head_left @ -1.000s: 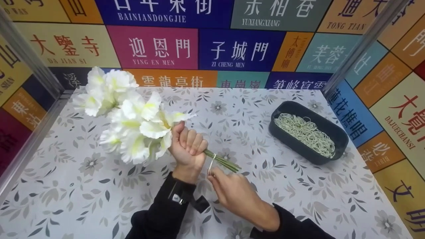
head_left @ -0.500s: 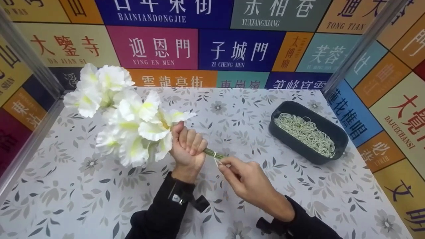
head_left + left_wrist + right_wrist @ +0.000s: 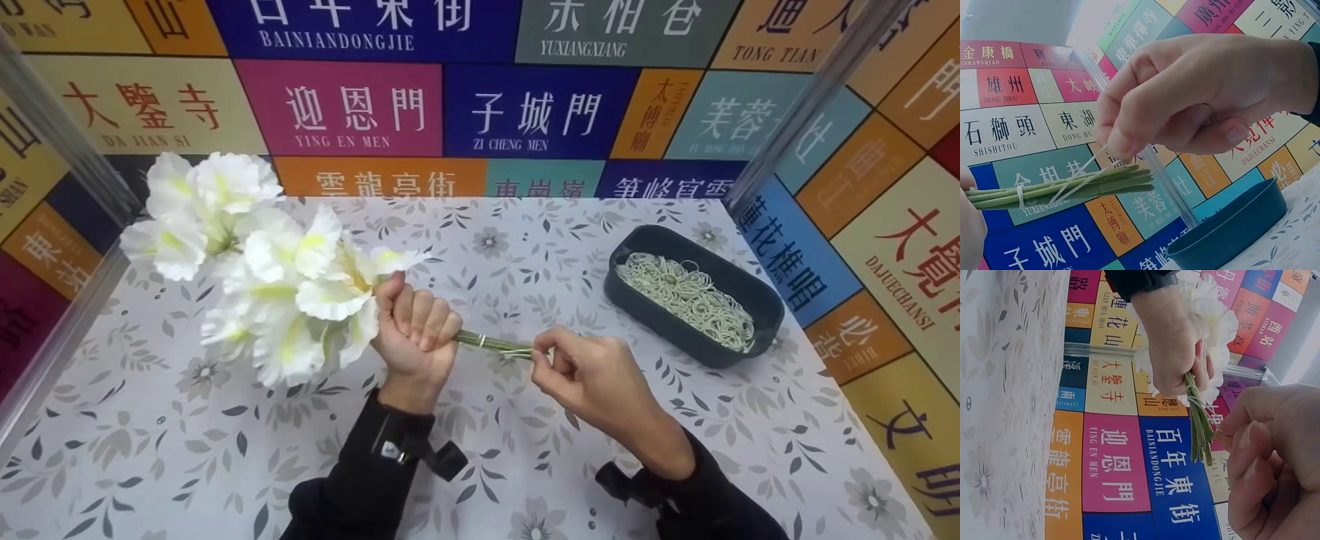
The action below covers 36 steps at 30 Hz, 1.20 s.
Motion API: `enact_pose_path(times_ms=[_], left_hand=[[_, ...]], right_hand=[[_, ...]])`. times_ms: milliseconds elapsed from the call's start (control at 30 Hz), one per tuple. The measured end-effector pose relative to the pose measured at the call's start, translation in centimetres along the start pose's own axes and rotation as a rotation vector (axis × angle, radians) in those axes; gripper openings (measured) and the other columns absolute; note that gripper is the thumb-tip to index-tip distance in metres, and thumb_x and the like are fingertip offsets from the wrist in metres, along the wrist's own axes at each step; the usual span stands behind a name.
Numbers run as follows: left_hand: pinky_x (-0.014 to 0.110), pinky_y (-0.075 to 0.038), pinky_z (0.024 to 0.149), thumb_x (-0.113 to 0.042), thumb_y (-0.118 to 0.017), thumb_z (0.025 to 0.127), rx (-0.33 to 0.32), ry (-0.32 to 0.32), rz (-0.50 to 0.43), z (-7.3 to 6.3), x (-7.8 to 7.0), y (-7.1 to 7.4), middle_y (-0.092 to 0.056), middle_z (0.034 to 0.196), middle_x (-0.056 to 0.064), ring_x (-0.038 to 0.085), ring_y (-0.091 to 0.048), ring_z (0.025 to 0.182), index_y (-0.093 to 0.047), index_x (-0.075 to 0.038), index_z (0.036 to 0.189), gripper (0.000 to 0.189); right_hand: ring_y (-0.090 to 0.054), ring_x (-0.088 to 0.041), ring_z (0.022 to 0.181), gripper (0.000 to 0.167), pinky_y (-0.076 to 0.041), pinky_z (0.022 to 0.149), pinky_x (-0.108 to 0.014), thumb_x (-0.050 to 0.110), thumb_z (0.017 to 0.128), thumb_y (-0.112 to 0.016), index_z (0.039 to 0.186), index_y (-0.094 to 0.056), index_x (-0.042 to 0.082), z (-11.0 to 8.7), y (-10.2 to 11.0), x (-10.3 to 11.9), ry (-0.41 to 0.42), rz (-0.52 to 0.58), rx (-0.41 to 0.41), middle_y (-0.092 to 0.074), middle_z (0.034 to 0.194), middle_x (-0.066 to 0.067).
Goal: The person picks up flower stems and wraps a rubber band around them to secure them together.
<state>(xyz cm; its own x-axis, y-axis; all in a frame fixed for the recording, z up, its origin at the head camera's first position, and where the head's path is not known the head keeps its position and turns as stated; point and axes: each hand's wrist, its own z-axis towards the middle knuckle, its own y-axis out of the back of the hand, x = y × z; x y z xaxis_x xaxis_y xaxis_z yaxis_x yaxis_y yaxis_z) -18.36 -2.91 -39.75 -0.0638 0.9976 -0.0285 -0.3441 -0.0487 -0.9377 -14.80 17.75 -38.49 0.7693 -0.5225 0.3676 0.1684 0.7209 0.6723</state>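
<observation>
My left hand (image 3: 415, 341) grips a bunch of white artificial flowers (image 3: 285, 292) by the green stems (image 3: 491, 344), blooms pointing left. The stem ends stick out to the right of the fist. A pale rubber band (image 3: 1021, 198) lies around the stems near the left hand in the left wrist view. From it a loop stretches toward the stem tips, and my right hand (image 3: 600, 379) pinches the end of that loop between thumb and forefinger. In the right wrist view the stem tips (image 3: 1202, 444) point toward the right hand's fingertips.
On the right of the table (image 3: 300, 465), a dark oval tub (image 3: 637, 306) holds many pale rubber bands (image 3: 686, 300). Walls with coloured sign panels (image 3: 345, 109) enclose the back and sides, with clear posts at the corners.
My right hand has moved right and slightly up, drawing the band's loop along the stems toward their tips. The left hand keeps its grip; the blooms have shifted left.
</observation>
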Motion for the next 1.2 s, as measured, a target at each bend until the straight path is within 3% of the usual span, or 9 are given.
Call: enact_pose_path(times_ms=[200, 567, 933, 1200], left_hand=[[0.018, -0.014, 0.036, -0.021, -0.031, 0.105, -0.025, 0.001, 0.020, -0.1, 0.0, -0.3, -0.015, 0.045, -0.008, 0.005, -0.013, 0.038, -0.027, -0.018, 0.051, 0.054], [0.018, -0.012, 0.037, -0.021, -0.029, 0.104, -0.058, 0.012, -0.045, 0.0, -0.6, -0.4, -0.015, 0.043, -0.008, 0.005, -0.012, 0.037, -0.026, -0.017, 0.049, 0.056], [0.018, -0.011, 0.037, -0.022, -0.024, 0.106, -0.051, 0.016, -0.034, 0.3, -0.9, -0.5, -0.014, 0.043, -0.007, 0.005, -0.012, 0.036, -0.019, -0.018, 0.052, 0.054], [0.018, -0.012, 0.037, -0.021, -0.028, 0.105, -0.048, 0.063, -0.015, 0.4, -1.1, -0.5, -0.014, 0.044, -0.008, 0.005, -0.012, 0.037, -0.020, -0.018, 0.053, 0.052]], right_hand=[[-0.035, 0.006, 0.047, 0.019, -0.031, 0.040, -0.013, -0.005, 0.076, -0.069, 0.082, -0.067, 0.012, 0.1, 0.8, -0.5, -0.024, -0.064, 0.013, -0.047, 0.056, 0.018], [-0.035, 0.006, 0.045, 0.018, -0.031, 0.039, -0.014, -0.002, 0.079, -0.071, 0.081, -0.068, 0.015, 0.2, 2.0, -1.4, -0.016, -0.098, 0.040, -0.047, 0.054, 0.019], [-0.032, 0.008, 0.046, 0.017, -0.028, 0.040, -0.012, 0.001, 0.083, -0.073, 0.086, -0.070, 0.017, 0.3, 2.5, -1.7, 0.036, -0.009, 0.095, -0.044, 0.055, 0.020], [-0.037, 0.007, 0.047, 0.015, -0.032, 0.040, -0.011, 0.000, 0.088, -0.072, 0.096, -0.072, 0.013, 0.3, 3.1, -2.7, 0.029, 0.186, 0.210, -0.047, 0.057, 0.016]])
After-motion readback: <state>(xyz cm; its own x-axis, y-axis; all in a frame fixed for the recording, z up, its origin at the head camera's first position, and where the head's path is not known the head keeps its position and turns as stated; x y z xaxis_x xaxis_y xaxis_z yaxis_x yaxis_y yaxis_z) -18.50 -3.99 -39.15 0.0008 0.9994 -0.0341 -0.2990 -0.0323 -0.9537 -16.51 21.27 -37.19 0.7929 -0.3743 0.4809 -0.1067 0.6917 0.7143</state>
